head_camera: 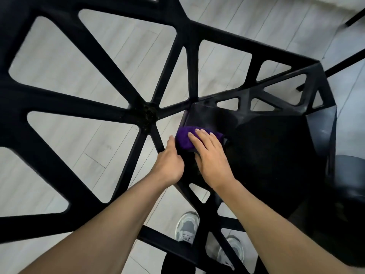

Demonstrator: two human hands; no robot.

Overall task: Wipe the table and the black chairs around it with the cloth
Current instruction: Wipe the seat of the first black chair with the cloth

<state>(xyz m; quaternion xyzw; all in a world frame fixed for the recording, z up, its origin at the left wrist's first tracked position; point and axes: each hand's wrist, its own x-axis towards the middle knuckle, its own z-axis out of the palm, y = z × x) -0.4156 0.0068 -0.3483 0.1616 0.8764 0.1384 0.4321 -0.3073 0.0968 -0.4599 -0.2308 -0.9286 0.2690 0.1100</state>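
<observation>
Head view: the black plastic chair (266,155) with open triangular lattice panels fills the frame, its solid seat to the right of centre and its webbed backrest (150,113) spreading left of the seat. The crumpled purple cloth (184,138) lies on the seat's left corner, next to the backrest junction. The right hand (209,157) lies flat on the cloth, fingers straight and slightly spread, pressing it against the seat surface. The left hand (169,165) is at the seat's left rim, just beside the cloth, its fingers curled around the rim and hidden from the camera, thumb extended toward the cloth. Pale grey plank flooring (79,62) shows through the lattice. Two grey sneakers (186,226) stand below the seat's near edge.
</observation>
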